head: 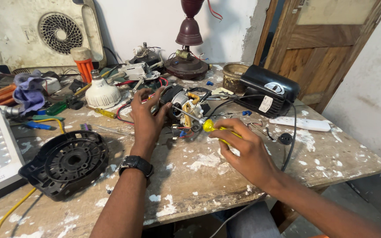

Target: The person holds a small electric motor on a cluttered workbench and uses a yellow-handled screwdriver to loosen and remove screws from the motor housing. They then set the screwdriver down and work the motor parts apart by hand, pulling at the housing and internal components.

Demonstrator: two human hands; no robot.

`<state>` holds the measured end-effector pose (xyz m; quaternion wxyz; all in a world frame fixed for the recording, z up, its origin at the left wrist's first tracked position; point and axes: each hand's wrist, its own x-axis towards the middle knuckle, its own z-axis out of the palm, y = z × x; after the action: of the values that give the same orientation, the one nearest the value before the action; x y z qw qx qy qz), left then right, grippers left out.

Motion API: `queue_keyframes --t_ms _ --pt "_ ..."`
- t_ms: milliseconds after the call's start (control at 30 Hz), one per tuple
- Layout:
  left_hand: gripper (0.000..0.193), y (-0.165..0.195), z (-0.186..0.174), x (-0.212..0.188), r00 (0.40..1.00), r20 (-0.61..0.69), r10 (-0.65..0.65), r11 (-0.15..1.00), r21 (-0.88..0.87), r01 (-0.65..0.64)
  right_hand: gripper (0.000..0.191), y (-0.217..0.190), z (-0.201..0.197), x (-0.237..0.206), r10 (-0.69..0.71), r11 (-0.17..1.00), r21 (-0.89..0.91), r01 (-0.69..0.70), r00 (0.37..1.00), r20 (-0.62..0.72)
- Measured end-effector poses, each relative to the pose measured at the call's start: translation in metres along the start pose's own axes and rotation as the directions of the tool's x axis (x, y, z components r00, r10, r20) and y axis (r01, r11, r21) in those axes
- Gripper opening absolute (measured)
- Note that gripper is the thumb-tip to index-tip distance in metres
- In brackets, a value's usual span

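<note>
Left hand [145,118]: fingers spread, steadying the small motor [182,105] from its left side.
Right hand [245,149]: closed around a yellow-handled screwdriver [211,127], the shaft angled up-left into the motor.
Motor: mid-table on the worn wooden table [208,176], wires around it.
Nearby: black round cover [67,162] at left; black housing [267,90] behind right; white bulb [101,92] behind left.

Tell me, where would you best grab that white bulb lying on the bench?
Take the white bulb round its wide dome, coming from above. It stands dome-down with the narrow metal cap on top; the cap is small, while the broad rounded body gives fingers more to wrap. Wires and tools crowd its sides.
</note>
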<state>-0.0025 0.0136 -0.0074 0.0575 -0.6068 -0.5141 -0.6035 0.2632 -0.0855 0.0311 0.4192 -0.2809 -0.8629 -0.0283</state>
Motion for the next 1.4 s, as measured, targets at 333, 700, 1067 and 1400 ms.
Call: queue_keyframes --t_ms 333,700,1067,1400 --pt "0.027 0.029 -0.027 0.004 0.965 0.144 0.217 0.969 0.088 -0.231 0.02 0.022 -0.005 0.007 -0.012 0.998 0.055 0.013 1.0 -0.02" --pt "0.022 0.032 -0.031 0.006 0.91 0.158 0.383 0.903 0.145 -0.405 0.019 0.072 -0.002 0.065 0.38 0.635 0.747 -0.195 0.921 -0.082" --pt "0.018 0.028 -0.027 0.011 0.889 0.135 0.438 0.877 0.155 -0.456 0.021 0.105 0.056 0.105 -0.146 0.989 -0.005 0.147 0.973 -0.181" --pt "0.026 0.029 -0.028 0.012 0.893 0.199 0.403 0.909 0.022 -0.415 0.025 0.1 0.068 0.097 -0.131 0.99 0.052 0.135 0.988 -0.082"
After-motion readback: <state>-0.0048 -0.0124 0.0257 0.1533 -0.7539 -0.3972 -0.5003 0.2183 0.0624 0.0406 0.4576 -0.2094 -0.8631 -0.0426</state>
